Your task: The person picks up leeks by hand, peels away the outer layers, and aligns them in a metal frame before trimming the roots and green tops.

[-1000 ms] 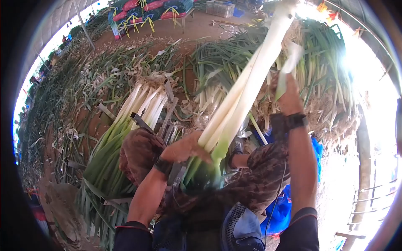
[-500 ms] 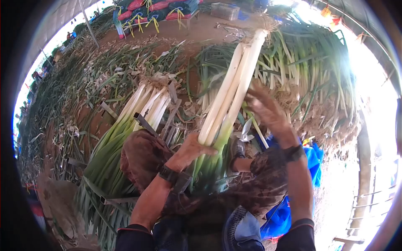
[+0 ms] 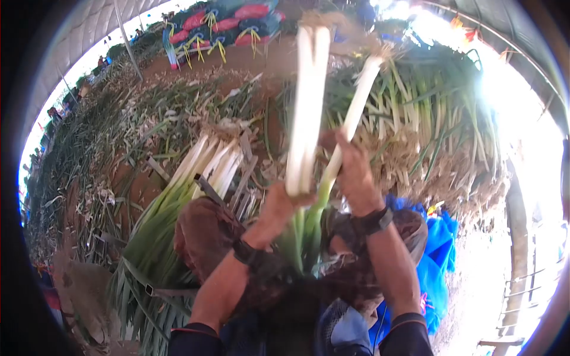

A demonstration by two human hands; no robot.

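My left hand (image 3: 276, 209) is wrapped round a bunch of long leeks (image 3: 306, 113), below their white shanks. The shanks stand up in front of me, roots at the top, blurred by motion. My right hand (image 3: 356, 175) grips a single leek (image 3: 359, 98) midway along its white part, and this one leans right, apart from the others. Their green leaves (image 3: 303, 240) hang down between my knees. To the left of my left hand, a bundle of leeks (image 3: 178, 196) lies in a metal frame (image 3: 209, 188), root ends pointing away.
A large heap of leeks (image 3: 427, 101) lies at the back right, roots towards me. Trimmed leaves (image 3: 142, 127) litter the ground at left. Red and dark bundles with yellow ties (image 3: 225, 26) are stacked at the back. Blue plastic (image 3: 436, 243) lies by my right leg.
My right hand, blurred and free before, has closed on one leek. That leek is now apart from the bunch, which my left hand has tilted more upright and leftward.
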